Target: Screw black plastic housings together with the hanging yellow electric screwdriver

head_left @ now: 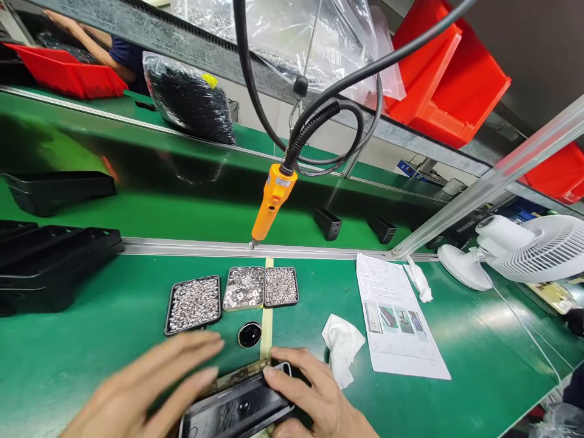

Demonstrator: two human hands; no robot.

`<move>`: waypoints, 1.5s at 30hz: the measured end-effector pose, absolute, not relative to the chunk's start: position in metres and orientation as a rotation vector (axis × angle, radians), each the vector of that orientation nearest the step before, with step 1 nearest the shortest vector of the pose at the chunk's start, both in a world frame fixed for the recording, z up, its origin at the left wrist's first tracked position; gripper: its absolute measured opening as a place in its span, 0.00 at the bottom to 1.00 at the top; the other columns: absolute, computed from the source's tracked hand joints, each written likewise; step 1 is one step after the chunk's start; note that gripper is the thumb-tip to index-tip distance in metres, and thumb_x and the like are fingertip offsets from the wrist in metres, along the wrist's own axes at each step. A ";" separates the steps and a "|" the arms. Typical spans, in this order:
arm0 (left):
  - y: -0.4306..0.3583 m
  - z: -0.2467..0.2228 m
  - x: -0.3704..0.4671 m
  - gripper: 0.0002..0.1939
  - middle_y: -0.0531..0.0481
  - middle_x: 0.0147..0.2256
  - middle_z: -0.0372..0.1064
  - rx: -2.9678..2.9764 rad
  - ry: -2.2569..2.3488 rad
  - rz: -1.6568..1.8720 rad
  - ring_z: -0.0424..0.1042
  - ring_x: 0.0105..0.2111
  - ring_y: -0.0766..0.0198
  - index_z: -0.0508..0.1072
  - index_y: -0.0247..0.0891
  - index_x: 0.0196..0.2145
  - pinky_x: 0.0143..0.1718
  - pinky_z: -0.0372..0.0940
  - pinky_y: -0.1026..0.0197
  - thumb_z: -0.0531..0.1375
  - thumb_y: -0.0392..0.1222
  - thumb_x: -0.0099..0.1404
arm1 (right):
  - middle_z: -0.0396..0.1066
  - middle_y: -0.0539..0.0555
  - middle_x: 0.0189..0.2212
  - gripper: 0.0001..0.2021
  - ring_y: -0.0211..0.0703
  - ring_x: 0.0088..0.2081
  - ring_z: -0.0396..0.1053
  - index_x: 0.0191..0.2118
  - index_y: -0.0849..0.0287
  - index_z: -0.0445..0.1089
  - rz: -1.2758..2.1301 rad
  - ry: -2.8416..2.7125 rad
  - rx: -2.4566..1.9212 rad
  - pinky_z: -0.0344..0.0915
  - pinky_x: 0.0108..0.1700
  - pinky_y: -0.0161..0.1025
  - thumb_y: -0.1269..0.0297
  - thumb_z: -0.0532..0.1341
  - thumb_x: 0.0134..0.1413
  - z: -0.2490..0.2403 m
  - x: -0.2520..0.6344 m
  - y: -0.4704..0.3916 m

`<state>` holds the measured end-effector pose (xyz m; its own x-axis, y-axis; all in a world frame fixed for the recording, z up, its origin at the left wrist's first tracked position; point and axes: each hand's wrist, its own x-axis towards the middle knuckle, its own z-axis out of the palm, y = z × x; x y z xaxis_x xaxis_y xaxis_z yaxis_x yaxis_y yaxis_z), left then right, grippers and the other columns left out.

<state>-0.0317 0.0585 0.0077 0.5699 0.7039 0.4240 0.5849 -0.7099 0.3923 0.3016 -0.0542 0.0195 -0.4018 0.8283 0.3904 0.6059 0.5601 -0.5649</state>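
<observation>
A long black rectangular housing (237, 404) with a pale rim lies at the bottom middle, over a stained block or fixture (237, 376). My right hand (314, 395) grips its right end, thumb on top and fingers around the far edge. My left hand (155, 389) hovers at the left end, fingers stretched out and slightly blurred, holding nothing I can see. Beyond the housing sits a small round dish (249, 334) with dark contents. Farther back are a tray of small metal parts (194, 302), a tray of washers (244, 288) and a tray of tiny metal pieces (281, 286).
An orange electric screwdriver (272, 204) hangs from a cable above the trays. Black housings (59, 267) are stacked at left. At right are a crumpled white cloth (342, 347), a printed sheet (396, 322) and a white fan (538, 246). Another person's arm (98, 48) shows at upper left.
</observation>
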 end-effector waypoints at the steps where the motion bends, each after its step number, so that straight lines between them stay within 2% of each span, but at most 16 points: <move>1: 0.077 0.011 -0.026 0.18 0.53 0.57 0.83 2.525 1.146 0.801 0.83 0.55 0.57 0.81 0.53 0.58 0.57 0.78 0.57 0.58 0.60 0.82 | 0.65 0.64 0.77 0.36 0.62 0.73 0.72 0.83 0.44 0.54 0.441 -2.135 -1.139 0.76 0.71 0.56 0.45 0.62 0.79 0.016 0.303 -0.054; 3: 0.116 0.016 -0.009 0.22 0.50 0.46 0.84 2.515 1.184 0.770 0.80 0.49 0.54 0.84 0.49 0.47 0.52 0.76 0.52 0.54 0.62 0.83 | 0.64 0.66 0.78 0.35 0.62 0.72 0.73 0.83 0.46 0.55 0.403 -2.075 -1.122 0.76 0.71 0.57 0.41 0.58 0.80 0.010 0.306 -0.051; 5: 0.147 0.015 0.008 0.21 0.48 0.42 0.81 2.520 1.210 0.684 0.77 0.45 0.53 0.84 0.47 0.44 0.47 0.74 0.51 0.56 0.59 0.82 | 0.69 0.67 0.73 0.33 0.59 0.68 0.77 0.82 0.48 0.59 0.335 -2.010 -1.094 0.79 0.68 0.55 0.41 0.54 0.82 0.004 0.308 -0.048; 9: 0.172 0.007 0.029 0.13 0.49 0.41 0.77 2.498 1.264 0.516 0.76 0.46 0.56 0.81 0.39 0.44 0.52 0.73 0.48 0.66 0.53 0.78 | 0.77 0.65 0.64 0.26 0.53 0.61 0.81 0.77 0.51 0.67 0.256 -1.915 -1.109 0.82 0.62 0.50 0.50 0.55 0.84 0.005 0.311 -0.040; 12: 0.174 0.002 0.032 0.13 0.49 0.44 0.78 2.397 1.299 0.455 0.78 0.47 0.57 0.80 0.39 0.44 0.55 0.75 0.48 0.66 0.52 0.78 | 0.79 0.64 0.59 0.22 0.51 0.57 0.82 0.74 0.51 0.70 0.269 -1.855 -1.123 0.84 0.56 0.46 0.56 0.57 0.84 0.016 0.310 -0.035; 15: 0.175 0.006 0.029 0.16 0.47 0.46 0.81 2.214 1.348 0.451 0.79 0.49 0.56 0.81 0.39 0.46 0.57 0.75 0.46 0.66 0.56 0.78 | 0.82 0.62 0.54 0.19 0.48 0.53 0.83 0.70 0.53 0.74 0.297 -1.818 -1.118 0.83 0.55 0.44 0.64 0.58 0.81 0.025 0.307 -0.030; 17: 0.173 0.014 0.025 0.22 0.46 0.46 0.82 2.076 1.344 0.469 0.81 0.49 0.55 0.81 0.39 0.47 0.56 0.75 0.46 0.62 0.61 0.80 | 0.82 0.61 0.52 0.20 0.46 0.52 0.83 0.68 0.55 0.76 0.308 -1.790 -1.114 0.83 0.54 0.42 0.70 0.60 0.78 0.028 0.306 -0.028; 21: 0.155 0.043 0.014 0.36 0.49 0.41 0.84 1.870 1.248 0.499 0.82 0.41 0.56 0.82 0.41 0.42 0.45 0.76 0.55 0.53 0.76 0.77 | 0.83 0.59 0.51 0.22 0.45 0.50 0.84 0.65 0.54 0.79 0.327 -1.735 -1.135 0.82 0.54 0.39 0.78 0.62 0.72 0.030 0.304 -0.028; 24: 0.134 0.061 0.007 0.36 0.49 0.38 0.83 1.824 1.205 0.543 0.81 0.39 0.56 0.83 0.43 0.37 0.43 0.77 0.57 0.56 0.79 0.73 | 0.84 0.58 0.49 0.21 0.44 0.48 0.84 0.62 0.54 0.81 0.342 -1.690 -1.175 0.82 0.52 0.38 0.78 0.63 0.71 0.033 0.302 -0.028; 27: 0.113 0.062 0.005 0.33 0.47 0.38 0.82 1.846 1.195 0.606 0.81 0.42 0.53 0.84 0.44 0.39 0.48 0.78 0.53 0.63 0.78 0.68 | 0.84 0.57 0.47 0.20 0.43 0.46 0.84 0.60 0.53 0.83 0.333 -1.657 -1.193 0.82 0.51 0.37 0.79 0.63 0.72 0.037 0.302 -0.027; 34: 0.056 0.045 0.008 0.23 0.44 0.45 0.80 2.321 1.024 0.851 0.78 0.54 0.49 0.85 0.47 0.44 0.56 0.76 0.49 0.67 0.69 0.71 | 0.84 0.57 0.47 0.19 0.42 0.46 0.84 0.58 0.54 0.84 0.348 -1.628 -1.213 0.81 0.51 0.36 0.79 0.63 0.72 0.038 0.302 -0.025; 36: 0.043 0.046 0.008 0.17 0.44 0.46 0.79 2.436 0.954 0.868 0.76 0.56 0.49 0.85 0.47 0.45 0.55 0.76 0.51 0.66 0.62 0.75 | 0.84 0.57 0.47 0.19 0.42 0.46 0.84 0.58 0.54 0.84 0.348 -1.625 -1.216 0.81 0.51 0.37 0.79 0.63 0.72 0.037 0.302 -0.025; 38: 0.034 0.049 0.007 0.10 0.45 0.47 0.78 2.538 0.893 0.879 0.75 0.58 0.52 0.85 0.49 0.44 0.52 0.74 0.54 0.64 0.51 0.79 | 0.84 0.57 0.47 0.19 0.42 0.46 0.84 0.58 0.55 0.84 0.347 -1.624 -1.216 0.81 0.50 0.37 0.79 0.63 0.72 0.037 0.302 -0.025; 41: 0.030 0.056 0.005 0.12 0.49 0.46 0.77 2.666 0.785 0.891 0.71 0.61 0.55 0.83 0.51 0.44 0.53 0.68 0.56 0.59 0.39 0.81 | 0.84 0.57 0.46 0.19 0.42 0.45 0.84 0.58 0.55 0.84 0.350 -1.626 -1.211 0.81 0.49 0.37 0.79 0.63 0.72 0.038 0.303 -0.026; 45: 0.036 0.062 -0.002 0.14 0.52 0.50 0.80 2.838 0.692 0.831 0.68 0.66 0.53 0.83 0.52 0.46 0.57 0.63 0.53 0.57 0.39 0.82 | 0.84 0.58 0.46 0.18 0.43 0.45 0.84 0.58 0.55 0.84 0.364 -1.631 -1.209 0.82 0.49 0.37 0.79 0.64 0.71 0.039 0.304 -0.026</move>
